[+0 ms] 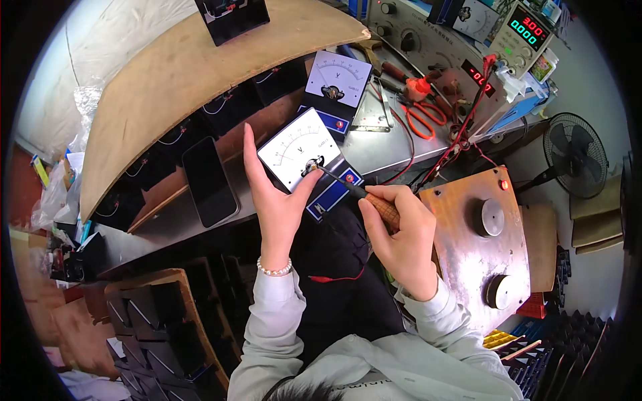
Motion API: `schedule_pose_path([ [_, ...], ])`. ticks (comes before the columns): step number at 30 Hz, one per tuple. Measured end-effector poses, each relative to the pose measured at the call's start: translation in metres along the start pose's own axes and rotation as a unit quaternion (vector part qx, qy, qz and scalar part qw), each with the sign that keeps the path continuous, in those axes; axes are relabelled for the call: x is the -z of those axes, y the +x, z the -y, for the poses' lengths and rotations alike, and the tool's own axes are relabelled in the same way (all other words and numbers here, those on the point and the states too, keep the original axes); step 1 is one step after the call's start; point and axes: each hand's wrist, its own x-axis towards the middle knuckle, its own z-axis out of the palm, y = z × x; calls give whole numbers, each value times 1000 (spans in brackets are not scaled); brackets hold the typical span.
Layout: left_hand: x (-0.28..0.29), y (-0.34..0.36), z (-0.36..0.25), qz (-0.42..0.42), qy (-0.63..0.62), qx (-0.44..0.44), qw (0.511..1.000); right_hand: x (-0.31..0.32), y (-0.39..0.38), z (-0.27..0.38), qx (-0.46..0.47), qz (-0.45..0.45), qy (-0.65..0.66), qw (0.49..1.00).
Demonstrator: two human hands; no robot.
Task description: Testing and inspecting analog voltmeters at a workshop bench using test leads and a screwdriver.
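Observation:
My left hand is closed round an analog voltmeter with a white dial, its thumb near the dial's lower edge. A dark opening with brass-coloured parts shows there, and a blue panel with a red terminal lies below it. My right hand grips a screwdriver-like tool with a brown textured handle. Its thin dark shaft points into the meter's opening, close to my left thumb; whether the tip touches is too small to tell. Just beyond stands a second voltmeter, its mechanism also exposed.
A curved wooden board spans the left, with several black meter housings under it. A black phone lies left of my hand. Orange-handled scissors, red leads and a power supply sit at back right. A wooden box with metal knobs stands right.

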Motion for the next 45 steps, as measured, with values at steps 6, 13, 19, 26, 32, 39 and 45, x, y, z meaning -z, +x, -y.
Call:
schedule_pose_path([
  [6, 2, 1, -3, 14, -37, 15, 999, -4, 1, 0, -32, -2, 15, 999],
  [13, 2, 6, 2, 23, -35, 64, 997, -4, 3, -2, -13, -9, 18, 1000],
  [19, 1, 7, 3, 16, -7, 66, 998, 8, 14, 5, -36, 49, -76, 995],
  [26, 1, 6, 7, 15, 19, 52, 998, 15, 41, 12, 148, 89, -205, 964],
  [32, -1, 6, 10, 13, -7, 60, 998, 26, 65, 15, 223, 132, -247, 934],
  [39, -2, 5, 13, 6, -27, 52, 998, 19, 56, 17, 111, 123, -91, 982],
  [45, -1, 4, 14, -3, 19, 31, 999, 24, 56, 8, 139, 99, -127, 977],
])
